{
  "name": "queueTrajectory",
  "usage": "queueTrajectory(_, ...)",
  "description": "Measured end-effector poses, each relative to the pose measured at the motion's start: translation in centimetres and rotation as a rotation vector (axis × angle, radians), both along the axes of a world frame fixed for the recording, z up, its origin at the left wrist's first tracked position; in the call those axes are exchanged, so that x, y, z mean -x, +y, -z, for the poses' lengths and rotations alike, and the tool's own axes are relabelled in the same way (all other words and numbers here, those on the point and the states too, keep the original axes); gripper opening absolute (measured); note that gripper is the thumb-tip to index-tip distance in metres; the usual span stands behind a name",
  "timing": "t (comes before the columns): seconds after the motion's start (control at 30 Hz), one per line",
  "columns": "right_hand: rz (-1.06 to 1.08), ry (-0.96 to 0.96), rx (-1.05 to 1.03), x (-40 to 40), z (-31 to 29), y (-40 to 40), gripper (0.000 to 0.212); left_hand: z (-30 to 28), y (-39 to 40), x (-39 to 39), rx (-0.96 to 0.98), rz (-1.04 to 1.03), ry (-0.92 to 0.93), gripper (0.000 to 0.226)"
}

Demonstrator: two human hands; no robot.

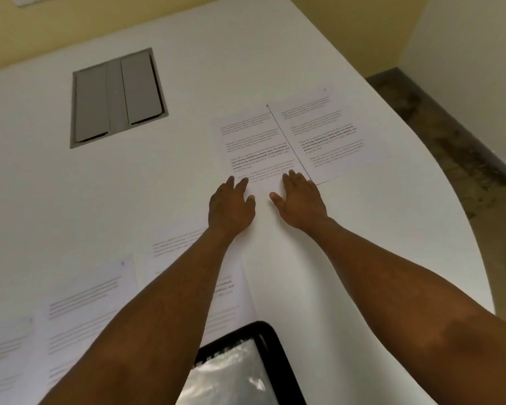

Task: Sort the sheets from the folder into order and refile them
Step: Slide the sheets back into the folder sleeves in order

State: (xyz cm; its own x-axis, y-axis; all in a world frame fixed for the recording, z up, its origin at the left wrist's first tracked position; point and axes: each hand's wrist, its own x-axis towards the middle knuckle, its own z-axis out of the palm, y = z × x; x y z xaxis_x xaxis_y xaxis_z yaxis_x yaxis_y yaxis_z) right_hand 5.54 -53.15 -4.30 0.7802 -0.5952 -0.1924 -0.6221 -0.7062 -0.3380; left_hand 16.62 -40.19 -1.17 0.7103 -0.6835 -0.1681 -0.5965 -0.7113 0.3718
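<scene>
Both hands, left [231,204] and right [300,200], flat with fingers straight on one sheet [257,147], its print blurred.

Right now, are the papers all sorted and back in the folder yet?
Not yet. The sheets are out: two lie side by side far out on the white table, others near its front edge. Both the left hand and right hand rest flat on the far left sheet. The black-edged folder shows no paper inside; refiling remains.
</scene>
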Motion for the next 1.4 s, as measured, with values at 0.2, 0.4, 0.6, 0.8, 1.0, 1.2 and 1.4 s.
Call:
queueTrajectory(0.2,-0.068,-0.008,-0.004,-2.7,1.5,1.2,0.068,2.4,-1.8,-3.2,-0.034,-0.189,0.043,0.055)
queueTrajectory(0.4,0.019,-0.281,0.019,-5.3,2.0,1.8,0.057,2.4,-2.5,-6.0,0.047,-0.509,-0.071,0.066)
queueTrajectory(0.6,0.402,-0.181,0.057,-8.8,-0.1,-2.4,0.059,1.4,-4.6,-9.6,-0.034,-0.739,0.183,0.082)
queueTrajectory(0.8,0.504,-0.138,-0.242,-11.6,-0.9,-5.6,0.04,1.3,-6.4,-12.0,-0.03,-0.774,0.354,0.095)
queueTrajectory(1.0,0.422,-0.342,-0.287,-9.8,-1.9,-5.3,0.024,2.3,-4.5,-12.3,0.278,-0.806,0.485,0.045)
queueTrajectory(1.2,0.447,-0.543,-0.477,-5.2,-5.0,-2.7,0.008,-1.5,-1.3,-8.9,0.497,-0.678,0.398,0.014)
queueTrajectory(1.4,0.448,-0.489,-0.549,2.3,-6.6,3.1,0.013,-6.0,5.7,-1.6,0.643,-0.671,0.446,0.027)
